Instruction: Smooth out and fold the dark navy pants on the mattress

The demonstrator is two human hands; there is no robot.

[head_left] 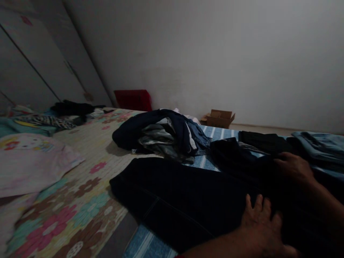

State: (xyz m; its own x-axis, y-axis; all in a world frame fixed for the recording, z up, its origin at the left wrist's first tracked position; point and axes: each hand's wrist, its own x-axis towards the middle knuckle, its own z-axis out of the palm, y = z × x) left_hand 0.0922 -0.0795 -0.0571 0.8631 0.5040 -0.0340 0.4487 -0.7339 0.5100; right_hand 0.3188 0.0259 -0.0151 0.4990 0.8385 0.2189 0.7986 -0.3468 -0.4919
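**You are pressing on a big dark blue cloth (pixel 174 204)**

A wide bed cover with pink flowers (pixel 80 215) and a blue striped sheet (pixel 145 243) are stretching out before you. Tall white wardrobe doors (pixel 40 61) are standing on the left, and a brown cardboard box (pixel 219 120) is sitting past the bed. The dark blue cloth is lying flat right in front of you, on the striped sheet and the flower cover. Your left hand (pixel 258 222) and your right hand (pixel 292 168) are apart, both open and resting on dark cloth, not gripping it. A messy heap of dark and silver clothes (pixel 158 136) is not laid flat yet. A black pile of clothes (pixel 263 141) and a pale blue pile of clothes (pixel 319 145) are lying in flatter layers.
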